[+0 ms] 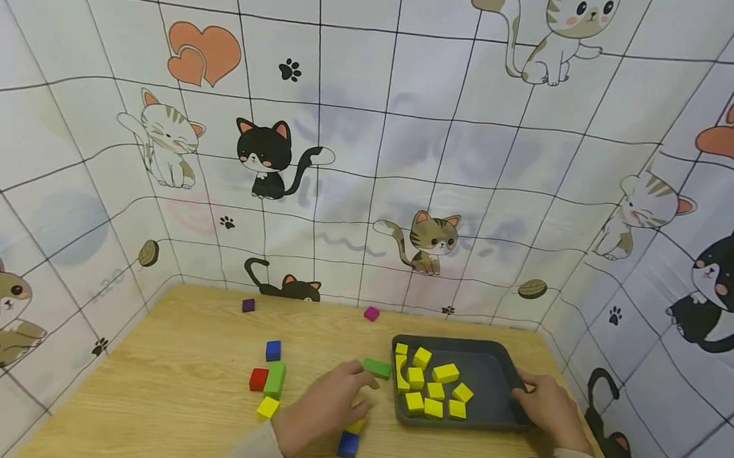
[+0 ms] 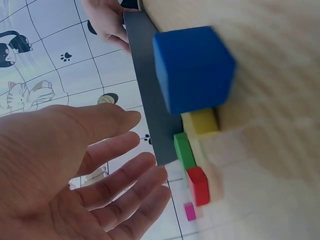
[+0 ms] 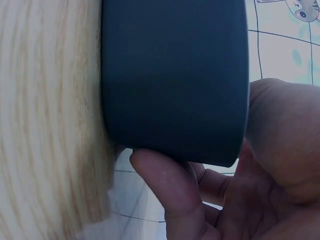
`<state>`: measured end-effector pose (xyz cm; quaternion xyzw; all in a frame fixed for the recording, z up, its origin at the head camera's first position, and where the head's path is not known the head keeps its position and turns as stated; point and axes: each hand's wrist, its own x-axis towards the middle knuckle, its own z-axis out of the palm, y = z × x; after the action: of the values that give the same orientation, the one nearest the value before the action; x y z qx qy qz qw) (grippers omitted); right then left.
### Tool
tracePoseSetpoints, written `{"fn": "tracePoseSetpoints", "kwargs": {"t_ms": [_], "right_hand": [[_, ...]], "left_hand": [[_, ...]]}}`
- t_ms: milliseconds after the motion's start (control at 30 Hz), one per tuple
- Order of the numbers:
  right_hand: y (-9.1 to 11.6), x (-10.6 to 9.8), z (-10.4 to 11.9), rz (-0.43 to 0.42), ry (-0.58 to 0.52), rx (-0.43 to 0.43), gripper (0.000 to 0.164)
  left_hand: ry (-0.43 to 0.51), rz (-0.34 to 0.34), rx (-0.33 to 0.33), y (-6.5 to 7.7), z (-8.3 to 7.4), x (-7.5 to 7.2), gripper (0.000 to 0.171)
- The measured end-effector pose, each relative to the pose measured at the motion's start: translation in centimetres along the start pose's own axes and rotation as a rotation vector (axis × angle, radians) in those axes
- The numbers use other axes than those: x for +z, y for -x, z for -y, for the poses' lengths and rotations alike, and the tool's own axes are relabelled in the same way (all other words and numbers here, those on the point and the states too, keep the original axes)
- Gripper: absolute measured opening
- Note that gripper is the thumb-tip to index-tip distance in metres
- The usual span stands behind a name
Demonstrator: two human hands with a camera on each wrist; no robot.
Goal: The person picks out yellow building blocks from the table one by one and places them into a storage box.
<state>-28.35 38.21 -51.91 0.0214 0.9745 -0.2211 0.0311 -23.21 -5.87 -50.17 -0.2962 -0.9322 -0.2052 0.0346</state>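
Note:
My left hand [image 1: 327, 403] hovers above the table, its fingers spread and nothing between them. Just below it are a blue block [image 1: 348, 446] and a yellow block [image 1: 355, 426], partly covered by the hand. Beyond the fingertips a green block [image 1: 377, 368] lies beside the tray's left wall; a red block [image 2: 198, 186], hidden from the head view, shows in the left wrist view. My right hand [image 1: 551, 408] grips the right end of a dark grey tray [image 1: 490, 374] with thumb and fingers. Several yellow blocks [image 1: 436, 390] sit in the tray's left part.
Left of my left hand stand a blue block [image 1: 273, 351], a red block [image 1: 259, 380], a green block [image 1: 274, 380] and a yellow block [image 1: 267, 408]. Near the back wall lie a dark purple cube [image 1: 248, 305] and a magenta cube [image 1: 371, 313]. Cat-print curtains [image 1: 358, 159] enclose the wooden table [image 1: 166, 377].

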Motion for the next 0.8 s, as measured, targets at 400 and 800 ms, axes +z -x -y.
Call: {"fn": "tracePoseSetpoints", "kwargs": {"t_ms": [400, 800], "right_hand": [[-0.4, -0.1, -0.3, 0.039, -0.017, 0.005, 0.058], [-0.5, -0.2, -0.3, 0.043, -0.008, 0.006, 0.059]], "left_hand": [[0.159, 0.140, -0.152, 4.7, 1.1, -0.1, 0.033], [0.209, 0.165, -0.132, 5.2, 0.6, 0.0, 0.038]]}}
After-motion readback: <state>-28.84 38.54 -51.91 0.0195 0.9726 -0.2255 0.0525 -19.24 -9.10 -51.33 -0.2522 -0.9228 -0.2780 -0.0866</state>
